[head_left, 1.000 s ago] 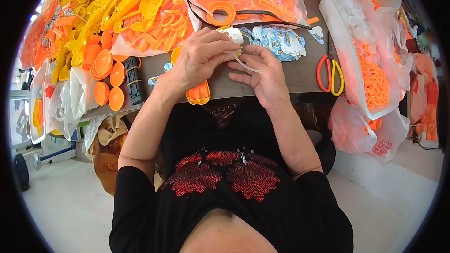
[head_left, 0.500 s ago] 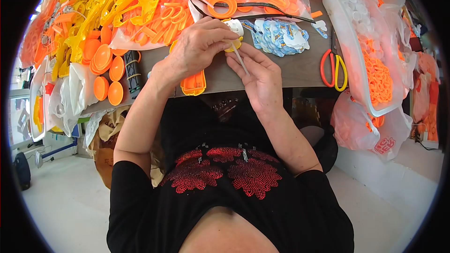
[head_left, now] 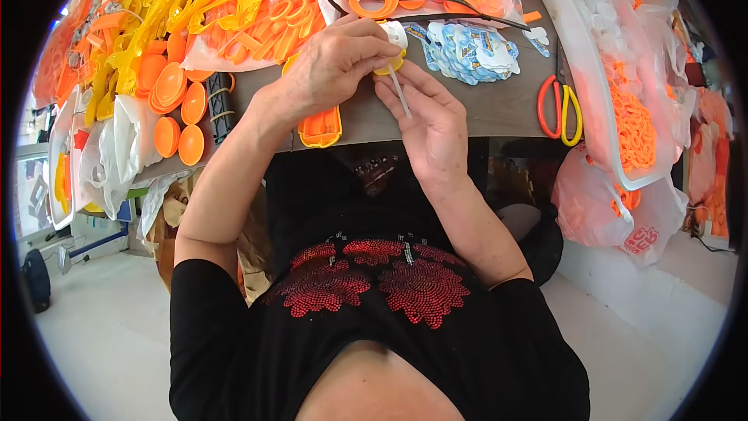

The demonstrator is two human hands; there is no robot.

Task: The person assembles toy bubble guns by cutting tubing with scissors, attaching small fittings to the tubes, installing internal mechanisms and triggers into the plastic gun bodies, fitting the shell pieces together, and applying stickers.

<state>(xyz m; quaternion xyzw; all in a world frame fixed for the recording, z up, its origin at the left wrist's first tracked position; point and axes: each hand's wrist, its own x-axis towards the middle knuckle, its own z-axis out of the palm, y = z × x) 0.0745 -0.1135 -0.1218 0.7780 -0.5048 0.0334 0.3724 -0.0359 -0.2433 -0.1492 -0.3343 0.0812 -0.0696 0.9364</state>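
My left hand (head_left: 331,66) is closed in a pinch at a small yellow and white plastic piece (head_left: 393,62). My right hand (head_left: 432,113) has its fingertips against the lower side of the same piece. A thin white stick (head_left: 400,92) slants down from it across my right fingers. Fingers hide part of the piece. Below my left wrist, an orange plastic part with a yellow rim (head_left: 321,129) lies at the table edge. Beyond my right hand lies a pile of blue and white printed cards (head_left: 471,53).
Red and yellow handled scissors (head_left: 559,113) lie at right beside a long clear tub (head_left: 552,12) of orange chain and white pieces. Orange cups (head_left: 167,90), a black wrapped rod (head_left: 221,109) and yellow plastic parts (head_left: 160,19) fill the left. Black straps (head_left: 436,15) cross a bag.
Both hands stay at the yellow and white piece with nearly the same grip. The view has shifted slightly, and my left elbow sits a little farther left.
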